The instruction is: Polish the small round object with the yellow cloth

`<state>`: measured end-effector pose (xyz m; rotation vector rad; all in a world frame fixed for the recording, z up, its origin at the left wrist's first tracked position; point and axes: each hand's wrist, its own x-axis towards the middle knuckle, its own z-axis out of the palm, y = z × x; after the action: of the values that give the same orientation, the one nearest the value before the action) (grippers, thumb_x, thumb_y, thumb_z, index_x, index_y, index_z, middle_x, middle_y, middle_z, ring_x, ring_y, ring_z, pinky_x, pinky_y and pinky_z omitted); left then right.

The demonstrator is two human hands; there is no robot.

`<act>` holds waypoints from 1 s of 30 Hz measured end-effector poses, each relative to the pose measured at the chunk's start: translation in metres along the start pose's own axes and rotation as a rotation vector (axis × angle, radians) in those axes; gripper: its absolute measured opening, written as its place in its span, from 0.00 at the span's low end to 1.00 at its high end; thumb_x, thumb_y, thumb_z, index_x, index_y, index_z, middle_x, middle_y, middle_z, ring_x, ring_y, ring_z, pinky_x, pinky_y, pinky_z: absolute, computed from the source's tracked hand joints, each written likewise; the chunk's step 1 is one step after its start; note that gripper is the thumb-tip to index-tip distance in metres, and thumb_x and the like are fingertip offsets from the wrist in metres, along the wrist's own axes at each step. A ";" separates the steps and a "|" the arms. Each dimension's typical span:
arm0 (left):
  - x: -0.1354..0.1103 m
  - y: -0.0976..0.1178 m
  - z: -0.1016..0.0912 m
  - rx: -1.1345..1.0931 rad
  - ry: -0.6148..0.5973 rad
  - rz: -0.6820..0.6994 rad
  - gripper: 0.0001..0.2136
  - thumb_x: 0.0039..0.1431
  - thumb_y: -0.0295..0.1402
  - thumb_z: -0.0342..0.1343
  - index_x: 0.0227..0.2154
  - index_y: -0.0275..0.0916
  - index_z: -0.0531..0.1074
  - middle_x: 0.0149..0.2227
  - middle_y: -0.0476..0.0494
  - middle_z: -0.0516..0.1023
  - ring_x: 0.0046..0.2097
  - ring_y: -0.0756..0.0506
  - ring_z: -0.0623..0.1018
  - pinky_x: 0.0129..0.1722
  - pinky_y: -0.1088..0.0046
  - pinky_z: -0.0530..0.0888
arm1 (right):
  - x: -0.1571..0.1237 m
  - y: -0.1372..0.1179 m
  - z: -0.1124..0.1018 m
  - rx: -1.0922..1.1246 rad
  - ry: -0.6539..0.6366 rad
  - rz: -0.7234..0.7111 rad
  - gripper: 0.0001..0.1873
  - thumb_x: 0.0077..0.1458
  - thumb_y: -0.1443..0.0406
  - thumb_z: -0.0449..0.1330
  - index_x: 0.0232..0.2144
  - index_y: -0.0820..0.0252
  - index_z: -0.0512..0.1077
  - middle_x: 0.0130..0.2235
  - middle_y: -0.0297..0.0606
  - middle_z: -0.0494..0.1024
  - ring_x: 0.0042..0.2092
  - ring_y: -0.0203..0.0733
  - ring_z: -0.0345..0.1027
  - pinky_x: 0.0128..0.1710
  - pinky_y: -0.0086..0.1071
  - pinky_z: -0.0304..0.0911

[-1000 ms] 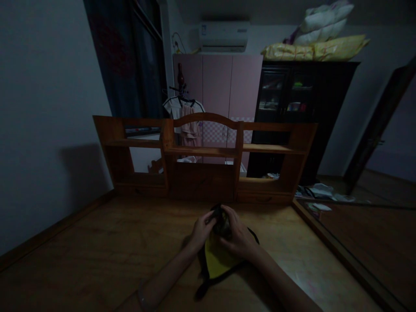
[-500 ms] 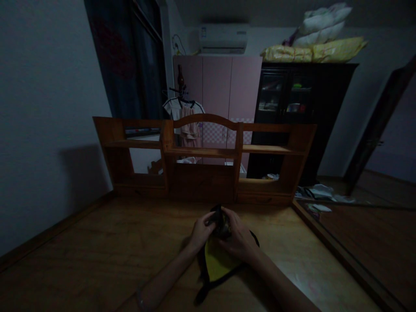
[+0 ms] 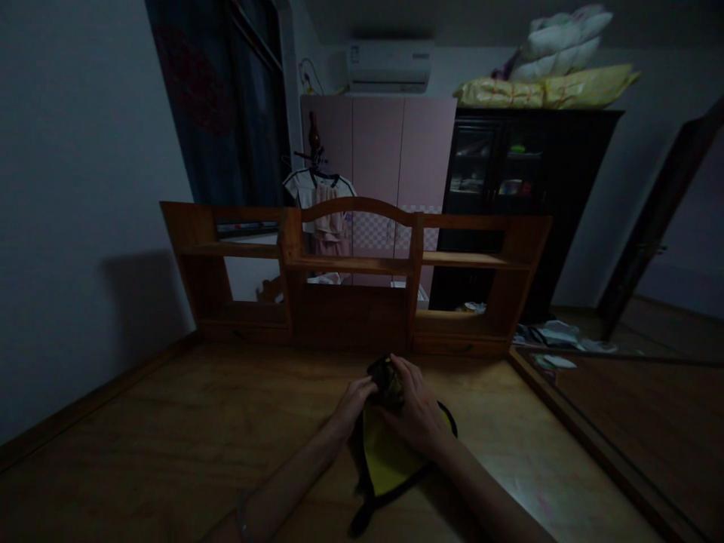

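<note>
A flat yellow fabric piece with black edging (image 3: 390, 460) lies on the wooden surface, a black tab at its near corner. Over its far end is a small dark bundle with yellowish markings (image 3: 387, 381); poor light hides what it is and whether it joins the fabric. From the right, my right hand (image 3: 417, 411) curls around this bundle, its fingers over the top and its palm above the yellow fabric. My left hand (image 3: 354, 403) pinches the bundle's left side with its fingertips, which are partly hidden.
Beyond my hands stands a low wooden shelf unit (image 3: 351, 264) with open compartments. A white wall (image 3: 84, 226) borders the left side, and a raised wooden edge (image 3: 588, 445) runs along the right. Farther back are a pink wardrobe (image 3: 376, 151) and a black cabinet (image 3: 537, 226).
The bundle has turned, showing more of its yellowish markings. My left fingers have moved lower along its side. The yellow fabric has shifted slightly right and toward me.
</note>
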<state>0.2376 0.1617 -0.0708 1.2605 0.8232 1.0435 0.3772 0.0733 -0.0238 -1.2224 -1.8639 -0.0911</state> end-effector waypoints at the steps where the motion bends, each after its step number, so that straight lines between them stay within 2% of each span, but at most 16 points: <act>1: 0.000 0.001 0.000 0.012 -0.022 -0.004 0.12 0.44 0.34 0.56 0.33 0.35 0.78 0.37 0.44 0.80 0.41 0.42 0.76 0.42 0.69 0.70 | 0.000 0.000 0.000 0.012 -0.010 0.007 0.45 0.47 0.66 0.64 0.62 0.54 0.45 0.59 0.46 0.59 0.60 0.52 0.53 0.58 0.49 0.57; 5: 0.000 0.005 -0.001 0.012 -0.071 0.037 0.12 0.44 0.30 0.56 0.33 0.33 0.77 0.34 0.43 0.81 0.37 0.43 0.77 0.39 0.70 0.71 | 0.000 -0.001 0.003 0.045 -0.049 -0.001 0.49 0.45 0.67 0.65 0.63 0.53 0.43 0.60 0.45 0.57 0.61 0.51 0.52 0.58 0.48 0.56; 13: 0.001 0.006 -0.008 0.043 0.002 0.093 0.15 0.42 0.33 0.60 0.34 0.32 0.78 0.33 0.41 0.81 0.35 0.42 0.78 0.37 0.69 0.72 | -0.003 0.001 0.002 0.061 -0.146 -0.068 0.51 0.47 0.66 0.61 0.64 0.59 0.34 0.63 0.48 0.51 0.64 0.51 0.46 0.60 0.48 0.53; 16: 0.002 0.005 -0.010 0.069 0.001 0.134 0.15 0.42 0.31 0.60 0.36 0.31 0.77 0.36 0.40 0.81 0.38 0.41 0.78 0.39 0.68 0.73 | -0.004 0.004 0.004 0.074 -0.147 -0.066 0.52 0.46 0.67 0.62 0.64 0.58 0.35 0.64 0.48 0.50 0.64 0.52 0.45 0.60 0.49 0.53; 22: 0.004 0.002 -0.011 0.123 0.009 0.188 0.17 0.42 0.30 0.61 0.39 0.31 0.77 0.39 0.38 0.81 0.41 0.40 0.78 0.44 0.66 0.73 | -0.004 0.003 0.007 0.101 -0.166 -0.028 0.50 0.45 0.68 0.64 0.64 0.56 0.41 0.61 0.47 0.56 0.62 0.51 0.50 0.60 0.47 0.54; 30: 0.002 0.006 -0.015 0.107 0.040 0.122 0.15 0.42 0.33 0.63 0.34 0.31 0.79 0.34 0.38 0.82 0.37 0.40 0.79 0.39 0.66 0.74 | -0.003 0.002 0.009 0.115 -0.147 0.011 0.50 0.42 0.68 0.66 0.62 0.54 0.45 0.60 0.45 0.57 0.61 0.50 0.52 0.59 0.45 0.56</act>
<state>0.2236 0.1685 -0.0670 1.3981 0.8507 1.1377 0.3732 0.0762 -0.0323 -1.1867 -1.9603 0.1133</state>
